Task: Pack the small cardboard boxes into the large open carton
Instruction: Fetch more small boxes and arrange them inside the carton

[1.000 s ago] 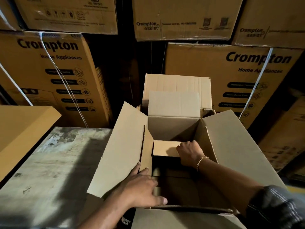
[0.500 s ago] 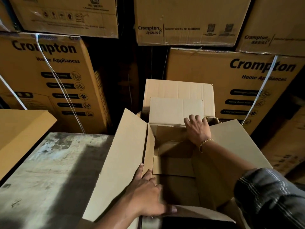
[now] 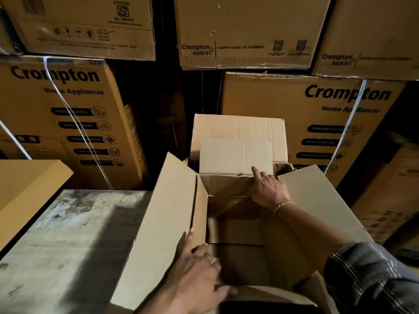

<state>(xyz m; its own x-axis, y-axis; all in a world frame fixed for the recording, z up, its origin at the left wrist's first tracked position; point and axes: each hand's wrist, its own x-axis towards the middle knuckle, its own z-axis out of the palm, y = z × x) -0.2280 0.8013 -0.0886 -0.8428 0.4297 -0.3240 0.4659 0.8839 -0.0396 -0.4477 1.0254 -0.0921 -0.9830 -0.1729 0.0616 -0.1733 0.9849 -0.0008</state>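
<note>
The large open carton [image 3: 172, 223] stands in front of me with its side flaps spread and its far flap [image 3: 235, 155] upright. Inside, in dim light, lies a flat brown cardboard piece [image 3: 235, 232] that looks like a small box; I cannot tell its edges. My left hand [image 3: 197, 275] rests on the near left corner, fingers on the left flap and thumb along the near edge. My right hand [image 3: 267, 191] reaches across to the far wall, its index finger stretched along the fold of the far flap. Neither hand holds a box.
A worn grey tabletop [image 3: 68, 245] lies to the left of the carton, with a tan board [image 3: 25, 189] at its left edge. A plain carton [image 3: 238, 128] stands right behind. Strapped printed cartons [image 3: 68, 114] are stacked along the back and right.
My right hand has come up out of the carton, where it touched the cardboard piece, to the far wall and its fold. My left hand has stayed at the near left corner.
</note>
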